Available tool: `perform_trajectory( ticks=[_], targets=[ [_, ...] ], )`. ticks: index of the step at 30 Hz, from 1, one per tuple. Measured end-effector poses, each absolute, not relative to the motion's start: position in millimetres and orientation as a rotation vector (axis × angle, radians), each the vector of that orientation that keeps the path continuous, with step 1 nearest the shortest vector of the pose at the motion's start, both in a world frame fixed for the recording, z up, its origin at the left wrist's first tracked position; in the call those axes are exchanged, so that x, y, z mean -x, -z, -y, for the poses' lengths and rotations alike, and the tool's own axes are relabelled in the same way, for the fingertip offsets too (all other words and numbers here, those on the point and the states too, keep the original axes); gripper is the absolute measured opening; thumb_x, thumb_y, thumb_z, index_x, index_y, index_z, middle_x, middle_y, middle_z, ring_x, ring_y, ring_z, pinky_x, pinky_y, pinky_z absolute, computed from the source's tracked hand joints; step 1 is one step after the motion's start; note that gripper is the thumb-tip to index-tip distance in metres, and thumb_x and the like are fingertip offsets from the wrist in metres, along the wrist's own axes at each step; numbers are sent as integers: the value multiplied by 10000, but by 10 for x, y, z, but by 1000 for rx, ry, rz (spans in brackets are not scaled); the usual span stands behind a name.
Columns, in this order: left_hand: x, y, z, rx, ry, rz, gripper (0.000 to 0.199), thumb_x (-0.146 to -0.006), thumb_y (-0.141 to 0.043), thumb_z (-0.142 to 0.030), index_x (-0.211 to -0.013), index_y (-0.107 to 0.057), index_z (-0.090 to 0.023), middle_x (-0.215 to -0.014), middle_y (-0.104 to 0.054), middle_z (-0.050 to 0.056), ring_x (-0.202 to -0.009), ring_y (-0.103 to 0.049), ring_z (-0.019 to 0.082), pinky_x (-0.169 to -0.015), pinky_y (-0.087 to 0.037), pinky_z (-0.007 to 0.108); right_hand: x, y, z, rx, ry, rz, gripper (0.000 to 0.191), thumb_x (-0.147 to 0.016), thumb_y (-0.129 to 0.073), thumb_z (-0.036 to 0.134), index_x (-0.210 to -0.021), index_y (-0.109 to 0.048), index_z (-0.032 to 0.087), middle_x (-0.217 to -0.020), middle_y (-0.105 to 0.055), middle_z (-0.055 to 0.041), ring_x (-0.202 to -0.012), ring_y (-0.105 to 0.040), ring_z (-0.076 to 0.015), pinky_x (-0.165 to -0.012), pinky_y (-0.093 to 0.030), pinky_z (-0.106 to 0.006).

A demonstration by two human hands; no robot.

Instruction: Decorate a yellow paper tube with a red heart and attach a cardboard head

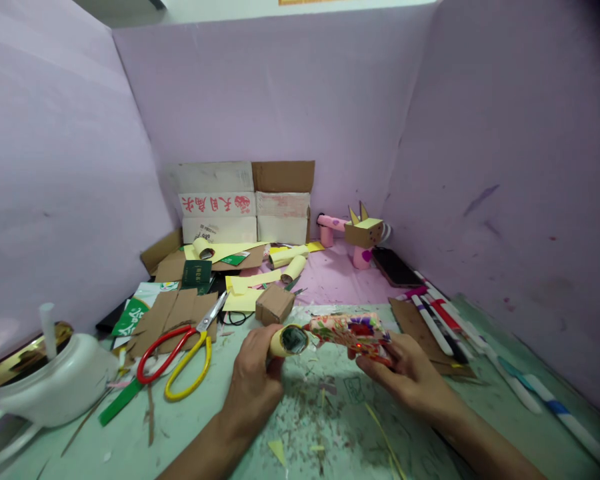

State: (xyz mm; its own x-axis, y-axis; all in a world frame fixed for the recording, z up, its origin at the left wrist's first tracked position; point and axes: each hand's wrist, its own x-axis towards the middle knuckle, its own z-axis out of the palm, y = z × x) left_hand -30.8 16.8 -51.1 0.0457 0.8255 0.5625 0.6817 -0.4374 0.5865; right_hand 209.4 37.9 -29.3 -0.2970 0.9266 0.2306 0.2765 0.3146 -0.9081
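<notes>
My left hand (254, 373) is closed around a short yellow paper tube (289, 340), whose open end faces me. In my right hand (405, 373) is a glue gun (350, 330) with a red floral covering, its nozzle pointing left at the rim of the tube. Whether nozzle and rim touch is too small to tell. Just behind the tube lies a small brown cardboard box (275, 305). Scissors (187, 353) with one red and one yellow handle rest to the left of my left hand. Scraps lie on the green mat (305, 427) below.
A white cup-like pot (55, 387) stands at the left. Farther back are yellow tubes (293, 269), cardboard (220, 207) and a pink animal figure (363, 233) with a box head. On the right lie a phone (396, 267), markers (433, 325) and a cardboard piece (420, 333).
</notes>
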Motion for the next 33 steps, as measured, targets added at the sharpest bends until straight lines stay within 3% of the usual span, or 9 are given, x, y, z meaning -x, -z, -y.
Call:
perform_trajectory(
  ticks=[5,11,17,33],
  targets=[
    [306,531,-177,-2160,-1332,-1529,349,-809,-474,-48,-1099,-581,-210,-1048,-673,73,-986,-622,228,-857,-508,382,-2083,278,-366,1086,-1015,1746,225,-788,-628,395,-742,-645,175,-646,-611,-30,-613,-550,-193,-530,-446,-276],
    [299,513,-149,-2155,-1260,-1474,375,-804,-472,-32,-1107,-576,-227,-1037,-663,62,-970,-614,224,-834,-507,373,-2097,293,-361,1060,-1048,1744,223,-813,-625,393,-736,-635,185,-627,-584,-18,-659,-577,-202,-568,-466,-272],
    [286,523,-150,-2185,-1244,-1444,416,-789,-464,-21,-1136,-564,-228,-1048,-657,75,-974,-612,238,-832,-507,391,-2091,289,-347,1049,-1010,1741,215,-796,-648,382,-749,-660,173,-666,-644,-37,-646,-591,-203,-556,-486,-276],
    [279,511,-168,-2205,-1259,-1446,408,-788,-466,-30,-1125,-578,-231,-1046,-671,77,-972,-627,242,-829,-519,387,-2084,283,-343,1043,-987,1750,211,-794,-637,376,-743,-664,173,-649,-626,-28,-618,-572,-188,-544,-475,-267]
  ],
)
